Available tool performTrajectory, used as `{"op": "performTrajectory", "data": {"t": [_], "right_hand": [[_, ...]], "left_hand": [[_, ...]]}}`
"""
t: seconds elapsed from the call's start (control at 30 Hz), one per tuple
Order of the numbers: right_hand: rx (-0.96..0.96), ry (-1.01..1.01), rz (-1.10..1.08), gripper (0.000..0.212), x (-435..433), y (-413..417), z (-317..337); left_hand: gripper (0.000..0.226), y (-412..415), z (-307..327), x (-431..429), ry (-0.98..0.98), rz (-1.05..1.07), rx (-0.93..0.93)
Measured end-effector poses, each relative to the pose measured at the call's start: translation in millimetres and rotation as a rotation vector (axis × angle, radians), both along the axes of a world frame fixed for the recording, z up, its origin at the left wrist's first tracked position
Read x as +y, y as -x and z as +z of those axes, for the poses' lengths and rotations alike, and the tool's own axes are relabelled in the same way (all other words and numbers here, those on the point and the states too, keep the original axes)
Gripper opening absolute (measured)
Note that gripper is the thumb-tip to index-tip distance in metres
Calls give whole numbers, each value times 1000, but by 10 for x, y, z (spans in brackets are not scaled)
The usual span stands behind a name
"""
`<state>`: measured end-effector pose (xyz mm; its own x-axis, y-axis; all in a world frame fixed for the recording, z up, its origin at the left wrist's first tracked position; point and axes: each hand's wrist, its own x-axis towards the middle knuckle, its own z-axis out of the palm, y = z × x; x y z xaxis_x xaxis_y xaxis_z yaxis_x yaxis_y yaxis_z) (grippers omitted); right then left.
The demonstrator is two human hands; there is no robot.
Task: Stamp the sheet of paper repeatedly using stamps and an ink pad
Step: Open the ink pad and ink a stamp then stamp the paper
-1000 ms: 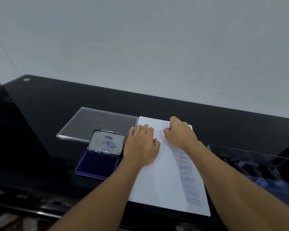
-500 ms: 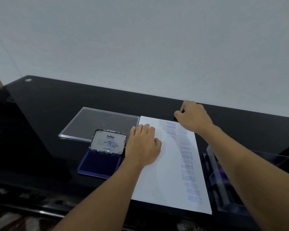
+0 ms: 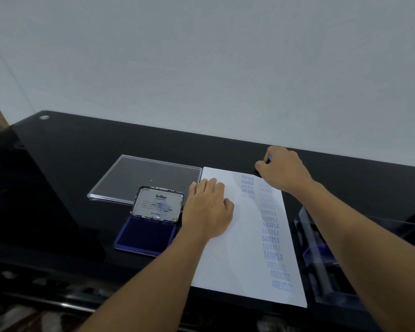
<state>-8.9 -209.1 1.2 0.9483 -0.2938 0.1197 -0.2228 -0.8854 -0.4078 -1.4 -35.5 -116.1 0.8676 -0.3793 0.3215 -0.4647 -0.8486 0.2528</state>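
Note:
A white sheet of paper [image 3: 240, 248] lies on the black table, printed with blue FRAGILE, AIR MAIL, SAMPLE and AMENDED marks down its right side. My left hand [image 3: 208, 209] rests flat on the sheet's left part, holding nothing. My right hand [image 3: 283, 168] is closed just past the sheet's far right corner, over the black table. Only a small blue bit of a stamp [image 3: 269, 159] shows between its fingers. The open ink pad [image 3: 145, 233], blue with its Artline lid [image 3: 157, 204] tipped up, sits left of the paper beside my left hand.
A clear plastic lid [image 3: 144, 178] lies flat behind the ink pad. A transparent stamp box [image 3: 321, 259] with dark and blue stamps stands right of the paper, partly under my right forearm. The glossy black table [image 3: 58, 176] ends at a grey wall.
My right hand lifted off the top of the sheet and moved back and right, past the paper's far corner. The FRAGILE and AIR MAIL marks now show. My left hand stayed put.

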Motion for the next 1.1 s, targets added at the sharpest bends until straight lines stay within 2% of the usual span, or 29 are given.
{"op": "performTrajectory", "data": {"t": [0.4, 0.57, 0.7, 0.9, 1.1], "right_hand": [[-45, 28, 18, 14, -128, 293, 224], [-69, 27, 23, 13, -168, 469, 369], [-85, 26, 30, 13, -130, 623, 497], [-66, 8, 78, 13, 127, 814, 456], [1, -27, 149, 14, 658, 927, 209]], "left_hand": [[61, -16, 8, -6, -40, 3, 19], [40, -48, 221, -42, -26, 9, 226], [42, -15, 444, 30, 64, 31, 189], [23, 211, 698, 525, 196, 65, 138], [19, 492, 717, 1293, 247, 150, 145]]}}
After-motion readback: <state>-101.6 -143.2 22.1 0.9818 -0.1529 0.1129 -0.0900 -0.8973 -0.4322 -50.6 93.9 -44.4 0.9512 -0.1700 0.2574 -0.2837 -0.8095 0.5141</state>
